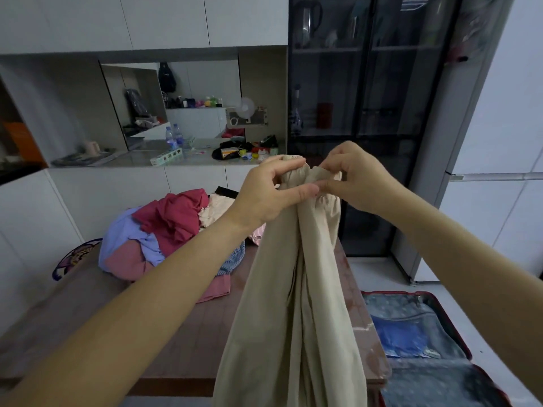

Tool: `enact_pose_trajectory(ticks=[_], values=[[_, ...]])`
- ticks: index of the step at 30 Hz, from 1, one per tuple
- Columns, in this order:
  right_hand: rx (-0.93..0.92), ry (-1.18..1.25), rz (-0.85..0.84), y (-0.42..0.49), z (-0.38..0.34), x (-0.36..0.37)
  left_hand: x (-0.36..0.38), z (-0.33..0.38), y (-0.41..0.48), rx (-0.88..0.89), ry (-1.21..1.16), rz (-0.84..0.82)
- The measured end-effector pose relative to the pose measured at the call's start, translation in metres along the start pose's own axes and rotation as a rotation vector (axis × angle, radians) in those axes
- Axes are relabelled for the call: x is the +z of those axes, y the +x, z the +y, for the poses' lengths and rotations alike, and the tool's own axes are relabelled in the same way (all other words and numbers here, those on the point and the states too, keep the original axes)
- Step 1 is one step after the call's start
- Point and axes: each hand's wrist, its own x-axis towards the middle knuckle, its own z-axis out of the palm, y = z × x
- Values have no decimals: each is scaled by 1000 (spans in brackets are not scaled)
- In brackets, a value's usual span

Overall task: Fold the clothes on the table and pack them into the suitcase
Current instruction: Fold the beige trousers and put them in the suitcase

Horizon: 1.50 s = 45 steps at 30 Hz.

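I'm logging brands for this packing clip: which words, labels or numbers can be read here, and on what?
No text here is legible.
Long box on the counter: printed, too blurred to read.
Water bottles: labels too small to read.
Black bag: a white mark, no readable letters.
Beige trousers: no print shows.

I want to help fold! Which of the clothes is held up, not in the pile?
The beige trousers, hanging from the left hand and right hand that grip their waistband. The red, lilac and pink clothes all lie heaped on the table.
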Motion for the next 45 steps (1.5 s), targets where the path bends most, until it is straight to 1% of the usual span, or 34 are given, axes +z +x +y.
enact_pose_trajectory(ticks=[1, 3, 5, 7, 9, 12, 13, 15, 19, 23, 25, 30, 34, 37, 39, 41, 43, 45], values=[[-7, -28, 39, 1, 1, 3, -1, 0, -1, -2, 2, -36], [-46, 28, 73, 2, -3, 6, 0, 1, -1, 40, 56, -119], [-77, 49, 100, 4, -9, 9, 5, 0, -2, 97, 59, -99], [-52, 97, 115, 4, -11, 9, 6, -3, -4, 77, -48, -28], [-19, 136, 44, 4, -7, 5, 1, -5, -6, 48, -164, -6], [-7, -31, -171, 4, 2, 3, -7, -9, -10, 69, -233, -38], [2, -70, -201, 4, 4, 2, -9, -12, -12, 61, -237, -36], [-8, -88, -194, 4, 4, 3, -10, -17, -16, 32, -249, -29], [-28, -43, -231, 3, 0, 10, -13, -21, -21, 13, -264, -17], [-90, 74, -147, -1, -6, 16, -15, -24, -23, -12, -301, 97], [-103, 84, -158, 0, -8, 16, -17, -24, -24, -8, -281, 122], [-128, 30, -199, 6, -8, 18, -18, -25, -28, 4, -273, 107], [-165, -57, -137, 17, -16, -2, -20, -28, -31, -53, -299, 123], [-153, -91, -83, 26, -18, -26, -18, -47, -47, -144, -169, 52], [-140, -110, -74, 30, -17, -35, -13, -68, -59, -217, -70, -25], [-128, -132, -64, 33, -15, -41, -7, -84, -67, -270, 17, -59], [-116, -174, -49, 35, -11, -46, -5, -91, -72, -286, 0, -53], [-95, -194, -33, 36, -6, -52, -3, -93, -75, -297, -69, -6]])
